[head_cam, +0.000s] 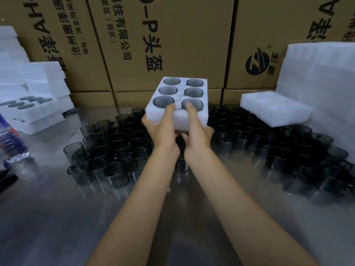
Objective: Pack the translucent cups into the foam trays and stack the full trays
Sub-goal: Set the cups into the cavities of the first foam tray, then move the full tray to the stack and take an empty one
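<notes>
At nine o'clock sits the stack of full trays [36, 110], the nearest one showing cups in its holes — well apart from the hands. At centre, the left hand [161, 131] and right hand [197, 131] grip a foam tray [177, 104] lifted above the loose translucent cups [107, 150]; thumbs curl over its near edge, fingers hidden beneath. All six pockets look filled. Its long axis runs twelve to six. The stack lies leftward, so the left hand is nearer. At three o'clock rests an empty foam block [274, 110], its pockets not discernible.
</notes>
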A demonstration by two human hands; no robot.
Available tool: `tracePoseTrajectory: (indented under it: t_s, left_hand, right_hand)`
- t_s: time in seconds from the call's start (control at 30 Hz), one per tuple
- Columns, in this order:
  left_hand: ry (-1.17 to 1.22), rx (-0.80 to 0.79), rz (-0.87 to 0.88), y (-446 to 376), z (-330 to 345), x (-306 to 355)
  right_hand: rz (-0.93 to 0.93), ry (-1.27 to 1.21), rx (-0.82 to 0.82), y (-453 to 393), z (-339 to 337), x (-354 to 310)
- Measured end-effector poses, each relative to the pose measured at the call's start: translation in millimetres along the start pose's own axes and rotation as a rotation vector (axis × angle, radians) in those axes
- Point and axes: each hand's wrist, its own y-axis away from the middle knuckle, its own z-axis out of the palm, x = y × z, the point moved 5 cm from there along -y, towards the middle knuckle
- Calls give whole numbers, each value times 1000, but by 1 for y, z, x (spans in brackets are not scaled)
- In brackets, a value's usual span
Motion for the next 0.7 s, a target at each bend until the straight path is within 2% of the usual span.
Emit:
tracePoseTrajectory:
  t_s: [0.07, 0.17, 0.4, 0.53, 0.6, 0.67, 0.7]
  left_hand:
    - [32, 20, -6, -22, 0, 10]
    - [49, 51, 1, -64, -6, 32]
    - [157, 272, 33, -178, -54, 84]
    - [83, 448, 52, -225, -80, 92]
    - [36, 417, 108, -250, -85, 93]
    - [117, 479, 105, -268, -93, 93]
    - [28, 481, 82, -274, -95, 93]
  right_hand:
    - [-17, 186, -122, -6, 0, 1]
    - [-39, 335, -154, -18, -8, 4]
    - [-232, 462, -208, -63, 8, 3]
    - [-271, 504, -246, -93, 26, 5]
    - [-287, 508, -246, -110, 30, 6]
    - [-293, 517, -240, -123, 30, 7]
    - [-285, 519, -241, -129, 29, 8]
